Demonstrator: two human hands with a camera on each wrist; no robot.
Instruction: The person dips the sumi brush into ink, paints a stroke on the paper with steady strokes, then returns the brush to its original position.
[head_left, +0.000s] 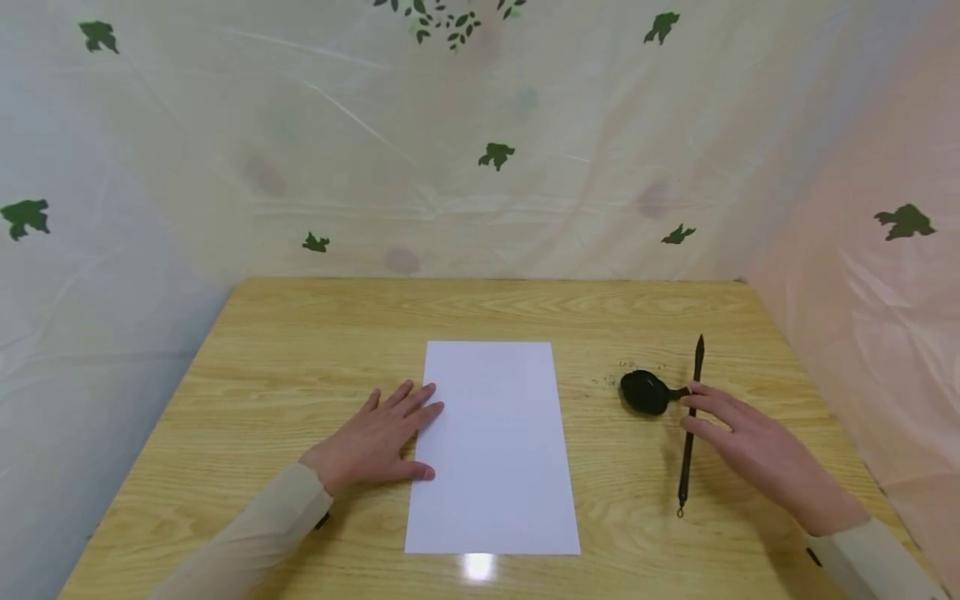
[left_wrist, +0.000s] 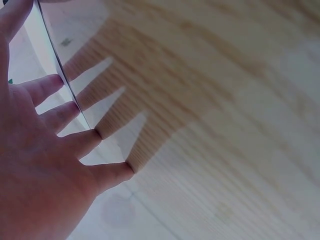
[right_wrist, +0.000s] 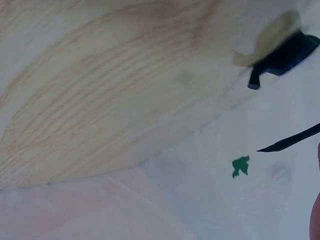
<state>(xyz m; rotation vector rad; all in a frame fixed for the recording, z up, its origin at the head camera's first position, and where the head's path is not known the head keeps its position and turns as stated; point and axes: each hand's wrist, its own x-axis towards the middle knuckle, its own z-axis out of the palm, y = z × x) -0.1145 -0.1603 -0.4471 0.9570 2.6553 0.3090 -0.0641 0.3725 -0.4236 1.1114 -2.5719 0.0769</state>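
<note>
Head view first: nearest the person lies a white rectangular sheet of paper [head_left: 495, 446], flat on the pale wooden table [head_left: 285, 350], its long side running away from them. Left hand [head_left: 378, 437] rests palm down beside the sheet's left edge, fingers straight and spread, the fingertips just over that edge; the left wrist view shows the same spread fingers [left_wrist: 75, 145] against the paper's edge [left_wrist: 60, 70]. On the other side, well apart from the sheet, the right hand [head_left: 757, 454] sits over a long thin black calligraphy brush [head_left: 692, 417] lying on the wood, tip pointing away; the fingers are extended and loosely bent onto the handle's middle, touching it rather than wrapped round it. Just left of the brush is a small black spoon-shaped ink dish [head_left: 647, 392]. Beyond the table hangs a translucent plastic curtain with green leaf shapes [head_left: 495, 155]
</note>
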